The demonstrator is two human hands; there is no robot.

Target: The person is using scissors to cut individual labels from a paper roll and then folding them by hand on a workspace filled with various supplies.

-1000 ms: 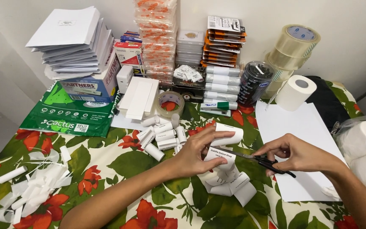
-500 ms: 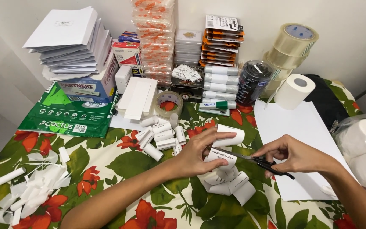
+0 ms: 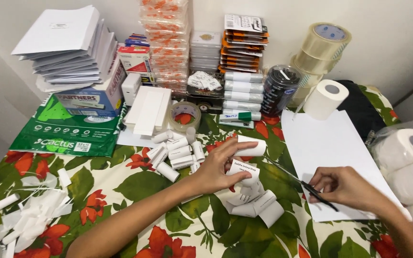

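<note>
Left hand (image 3: 216, 169) pinches a printed paper strip (image 3: 244, 173) up off the table (image 3: 135, 191) so it stays taut, right hand (image 3: 342, 187) grips scissors (image 3: 307, 185) pointed at it.

The right hand (image 3: 342, 187) with the scissors (image 3: 298, 183) has drawn slightly away from the paper strip (image 3: 244, 173).
</note>
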